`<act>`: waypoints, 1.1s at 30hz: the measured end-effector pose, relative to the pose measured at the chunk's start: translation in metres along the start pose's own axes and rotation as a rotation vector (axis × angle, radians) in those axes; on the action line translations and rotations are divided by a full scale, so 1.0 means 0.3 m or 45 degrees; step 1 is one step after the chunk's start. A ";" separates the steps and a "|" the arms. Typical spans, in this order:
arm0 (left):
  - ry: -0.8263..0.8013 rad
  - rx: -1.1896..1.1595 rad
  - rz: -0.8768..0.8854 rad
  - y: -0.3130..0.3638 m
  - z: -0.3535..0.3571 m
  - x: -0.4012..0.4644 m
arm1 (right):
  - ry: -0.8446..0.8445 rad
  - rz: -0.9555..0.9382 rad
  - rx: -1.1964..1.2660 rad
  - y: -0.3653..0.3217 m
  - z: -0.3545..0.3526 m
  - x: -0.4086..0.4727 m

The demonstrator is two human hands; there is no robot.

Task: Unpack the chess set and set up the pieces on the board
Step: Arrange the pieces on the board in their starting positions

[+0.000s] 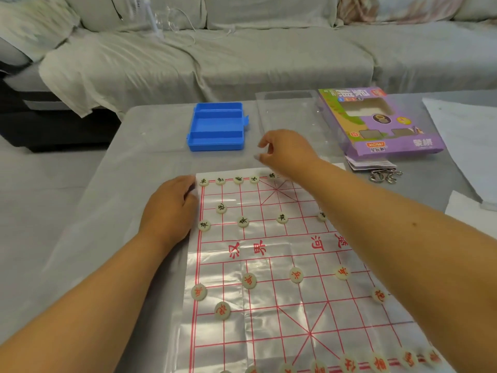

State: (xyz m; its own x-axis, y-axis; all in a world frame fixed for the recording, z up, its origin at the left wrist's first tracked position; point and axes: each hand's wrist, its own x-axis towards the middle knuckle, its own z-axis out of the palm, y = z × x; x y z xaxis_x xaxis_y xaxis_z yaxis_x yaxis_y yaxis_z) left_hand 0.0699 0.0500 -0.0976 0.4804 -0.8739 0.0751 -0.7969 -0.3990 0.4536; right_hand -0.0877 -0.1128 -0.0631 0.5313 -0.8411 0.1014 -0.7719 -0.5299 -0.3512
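Observation:
A clear plastic board (269, 305) with a red grid lies on the grey table. Black-lettered round pieces (243, 221) stand on its far half, several of them along the far row (238, 180). Red-lettered pieces (248, 280) stand on the near half and along the near edge (377, 362). My left hand (169, 208) rests on the board's far left edge, fingers bent down onto the sheet. My right hand (285, 149) hovers above the far row, thumb and forefinger loosely curled and apart, with nothing visible between them. My right forearm hides the board's right side.
An open blue plastic case (217, 127) lies beyond the board, with a clear tray (285, 103) and a purple cardboard package (382, 122) to its right. Folded leaflets and metal ring puzzles (384, 175) lie by the package. White paper sheets (468, 146) sit far right. A grey sofa stands behind the table.

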 end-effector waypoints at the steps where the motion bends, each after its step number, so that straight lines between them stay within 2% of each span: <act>1: -0.002 -0.002 -0.001 -0.001 -0.001 0.001 | -0.009 -0.030 -0.039 -0.022 0.020 0.039; 8: 0.028 0.004 0.019 -0.017 0.005 0.009 | -0.002 -0.099 -0.363 -0.091 0.105 0.183; 16: -0.052 -0.109 -0.042 -0.033 0.005 0.025 | 0.008 -0.088 -0.253 -0.093 0.119 0.162; 20: -0.086 -0.558 -0.312 0.004 -0.037 0.052 | 0.067 -0.089 -0.077 -0.089 0.079 0.118; 24: 0.024 -0.927 -0.637 0.066 -0.096 0.100 | 0.153 -0.111 0.034 -0.077 0.033 0.050; 28: 0.067 -1.391 -0.842 0.111 -0.113 0.128 | 0.279 -0.159 0.188 -0.069 0.001 -0.021; 31: -0.046 -2.023 -0.886 0.161 -0.131 0.119 | 0.292 -0.225 0.235 -0.071 -0.023 -0.071; 33: -0.032 -2.216 -0.870 0.183 -0.131 0.119 | 0.286 -0.252 0.257 -0.062 -0.038 -0.101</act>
State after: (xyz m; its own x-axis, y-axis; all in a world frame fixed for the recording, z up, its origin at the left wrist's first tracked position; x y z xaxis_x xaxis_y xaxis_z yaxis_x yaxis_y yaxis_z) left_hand 0.0576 0.0078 -0.0352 0.4967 -0.7155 -0.4913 0.7338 0.0438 0.6780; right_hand -0.0935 -0.0786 -0.0490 0.5562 -0.7388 0.3804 -0.5649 -0.6719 -0.4789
